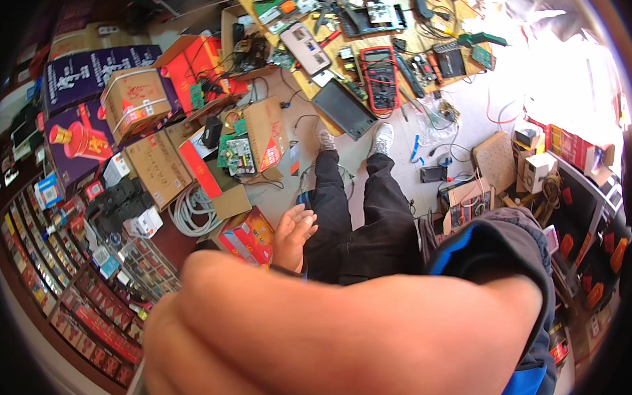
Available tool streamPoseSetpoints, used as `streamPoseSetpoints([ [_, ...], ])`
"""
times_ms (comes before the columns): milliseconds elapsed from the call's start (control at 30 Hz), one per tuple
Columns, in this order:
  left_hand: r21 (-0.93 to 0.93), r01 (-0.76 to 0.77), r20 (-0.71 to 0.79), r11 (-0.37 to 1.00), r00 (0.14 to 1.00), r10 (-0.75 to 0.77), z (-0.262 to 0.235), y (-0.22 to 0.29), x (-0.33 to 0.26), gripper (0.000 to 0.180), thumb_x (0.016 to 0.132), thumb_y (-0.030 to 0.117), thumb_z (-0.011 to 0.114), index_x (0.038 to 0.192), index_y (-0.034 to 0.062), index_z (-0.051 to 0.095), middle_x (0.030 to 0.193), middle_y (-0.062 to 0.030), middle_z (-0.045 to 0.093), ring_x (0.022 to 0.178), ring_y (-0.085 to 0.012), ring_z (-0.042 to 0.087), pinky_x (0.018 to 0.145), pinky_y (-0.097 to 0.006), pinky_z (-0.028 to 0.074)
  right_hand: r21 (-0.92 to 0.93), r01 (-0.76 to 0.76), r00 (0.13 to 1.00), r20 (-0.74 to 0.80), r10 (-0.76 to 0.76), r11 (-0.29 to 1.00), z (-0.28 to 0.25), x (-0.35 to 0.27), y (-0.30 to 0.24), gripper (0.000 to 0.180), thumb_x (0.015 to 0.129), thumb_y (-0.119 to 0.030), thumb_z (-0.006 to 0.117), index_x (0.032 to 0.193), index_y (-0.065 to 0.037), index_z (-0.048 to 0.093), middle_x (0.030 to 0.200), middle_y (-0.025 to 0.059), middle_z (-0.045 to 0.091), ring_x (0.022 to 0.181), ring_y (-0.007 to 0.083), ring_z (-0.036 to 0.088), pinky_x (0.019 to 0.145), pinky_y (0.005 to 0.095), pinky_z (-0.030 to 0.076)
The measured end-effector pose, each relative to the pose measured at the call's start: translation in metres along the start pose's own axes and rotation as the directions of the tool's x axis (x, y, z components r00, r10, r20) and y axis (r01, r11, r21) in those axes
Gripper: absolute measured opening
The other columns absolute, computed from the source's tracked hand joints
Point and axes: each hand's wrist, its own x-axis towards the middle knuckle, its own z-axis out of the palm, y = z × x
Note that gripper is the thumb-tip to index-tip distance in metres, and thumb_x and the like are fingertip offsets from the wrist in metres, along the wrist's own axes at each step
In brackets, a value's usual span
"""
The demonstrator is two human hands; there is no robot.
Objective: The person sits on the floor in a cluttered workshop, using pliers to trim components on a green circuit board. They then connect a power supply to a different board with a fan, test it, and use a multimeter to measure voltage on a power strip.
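Observation:
My left hand [293, 234] is held low beside my left thigh, its fingers loosely apart and nothing in them. Close to it stands a red box [246, 236] on the floor. Across the lower part of the head view stretches my bare right forearm [376, 335], very near and large, coming out of a dark sleeve with blue trim. Blurred at the lower left, my right hand [188, 320] is too close for its fingers to be made out, so whatever it may hold is hidden.
Ahead is a wooden workbench with a red multimeter [379, 77], a black tray [344, 108], tools and circuit boards. Cardboard boxes [155, 168] and a coiled grey cable [193, 211] crowd the left, beside a display case [91, 324]. Cables and a brown board [494, 160] lie right.

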Motion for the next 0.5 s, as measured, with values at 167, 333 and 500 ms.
streamPoseSetpoints([
  [167, 0.053, 0.023, -0.018, 0.998, 1.0, -0.022, 0.001, -0.004, 0.005, 0.047, 0.1, 0.012, 0.064, 0.142, -0.0012, 0.047, 0.129, -0.0134, 0.058, 0.121, -0.023, 0.059, 0.102, -0.037, 0.05, -0.015, 0.016, 1.0, -0.017, -0.017, 1.0, -0.005, 0.005, -0.004, 0.031, 0.071, -0.01, 0.07, 0.101, -0.001, 0.068, 0.092, 0.0103, 0.065, 0.078, 0.0235, 0.064, 0.068, 0.0349, 0.053],
  [333, 0.012, 0.057, -0.056, 0.998, 0.997, -0.056, 0.0, -0.009, 0.007, 0.049, 0.097, 0.012, 0.069, 0.141, -0.0001, 0.05, 0.129, -0.0137, 0.061, 0.117, -0.019, 0.062, 0.098, -0.033, 0.052, -0.012, -0.034, 0.997, -0.063, 0.033, 0.999, -0.015, -0.006, -0.009, 0.033, 0.071, -0.009, 0.071, 0.103, -0.001, 0.069, 0.094, 0.0104, 0.067, 0.078, 0.023, 0.064, 0.068, 0.0345, 0.054],
  [500, -0.023, -0.005, 0.014, 1.0, 1.0, 0.005, 0.001, -0.007, 0.006, 0.046, 0.099, 0.015, 0.066, 0.14, -0.0003, 0.05, 0.126, -0.0104, 0.061, 0.115, -0.0172, 0.06, 0.096, -0.032, 0.051, 0.025, -0.374, 0.927, 0.003, 0.374, 0.927, 0.0, -0.052, 0.009, 0.035, 0.071, -0.008, 0.071, 0.105, 0.0, 0.07, 0.096, 0.0104, 0.068, 0.079, 0.0225, 0.065, 0.069, 0.0341, 0.054],
])
